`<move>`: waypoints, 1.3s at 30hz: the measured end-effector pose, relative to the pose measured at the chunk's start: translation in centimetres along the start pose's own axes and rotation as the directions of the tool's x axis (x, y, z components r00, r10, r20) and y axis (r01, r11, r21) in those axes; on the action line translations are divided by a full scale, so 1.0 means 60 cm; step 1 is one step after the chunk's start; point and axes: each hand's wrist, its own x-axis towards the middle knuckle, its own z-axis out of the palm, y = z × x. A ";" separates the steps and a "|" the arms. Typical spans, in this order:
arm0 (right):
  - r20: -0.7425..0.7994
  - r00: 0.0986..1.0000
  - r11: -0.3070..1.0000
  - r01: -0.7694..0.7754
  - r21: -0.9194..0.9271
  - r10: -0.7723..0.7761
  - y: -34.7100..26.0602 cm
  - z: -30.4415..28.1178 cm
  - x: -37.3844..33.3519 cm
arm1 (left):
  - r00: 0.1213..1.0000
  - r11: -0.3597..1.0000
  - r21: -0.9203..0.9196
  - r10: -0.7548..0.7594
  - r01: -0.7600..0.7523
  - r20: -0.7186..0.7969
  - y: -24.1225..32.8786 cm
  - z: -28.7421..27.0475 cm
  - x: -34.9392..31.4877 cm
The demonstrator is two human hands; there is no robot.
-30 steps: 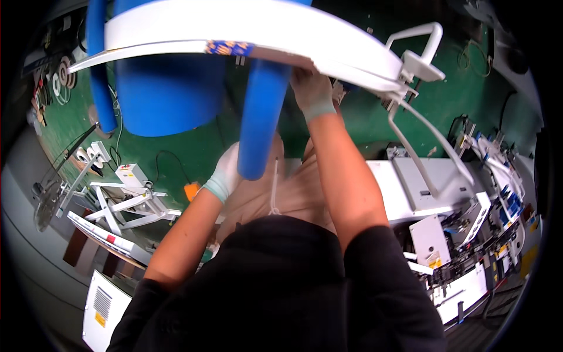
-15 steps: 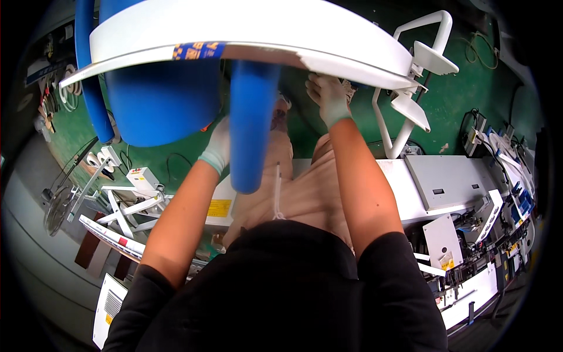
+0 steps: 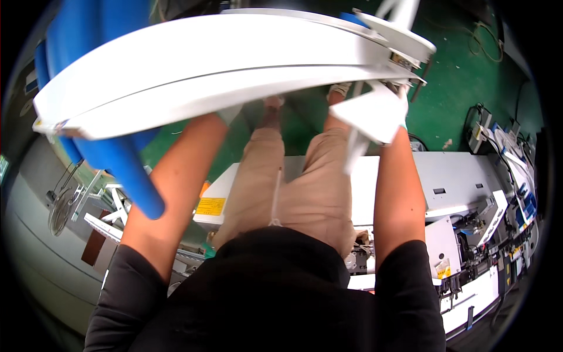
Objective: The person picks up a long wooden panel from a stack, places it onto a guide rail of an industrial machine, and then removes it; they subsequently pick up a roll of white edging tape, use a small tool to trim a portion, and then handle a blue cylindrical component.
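A large white curved shell spans the upper part of the view in front of me. Blue padded parts are at its left end, and a blue roll hangs down across my left forearm. At its right end are white brackets, one with a flat plate. My left hand, in a pale glove, reaches under the shell's lower edge; its fingers are hidden. Beside the plate at the right end is my right hand, gloved and mostly covered, so its grip does not show.
A long white and grey bench or machine casing lies across in front of my legs. To the right stands machinery with cables. White metal frames and a fan are at the left, above green floor.
The white shell has turned and shifted left, its left end dropping nearer me. The blue roll has swung left over my left forearm. My right hand has moved right to the bracket end.
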 end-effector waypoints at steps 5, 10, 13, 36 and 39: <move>-0.143 0.961 0.968 0.246 0.058 -0.236 0.008 0.093 -0.054 | 0.951 0.851 0.468 0.303 -0.240 -0.064 -0.014 0.074 -0.005; -0.119 0.986 0.964 0.140 0.225 -0.116 -0.040 0.102 -0.095 | 0.959 0.841 0.501 0.275 -0.204 -0.072 0.080 0.150 -0.043; -0.144 0.989 0.977 0.053 0.206 -0.023 -0.069 0.041 -0.039 | 0.956 0.809 0.539 0.292 -0.237 -0.018 0.124 0.166 -0.085; -0.293 0.954 0.983 0.009 -0.183 -0.063 -0.032 -0.122 0.009 | 0.859 0.874 -0.181 0.480 -0.451 0.179 0.272 0.283 -0.180; -0.194 0.977 0.931 0.005 -0.365 -0.082 -0.011 -0.090 -0.008 | 0.857 0.890 -0.224 0.447 -0.397 0.255 0.274 0.255 -0.176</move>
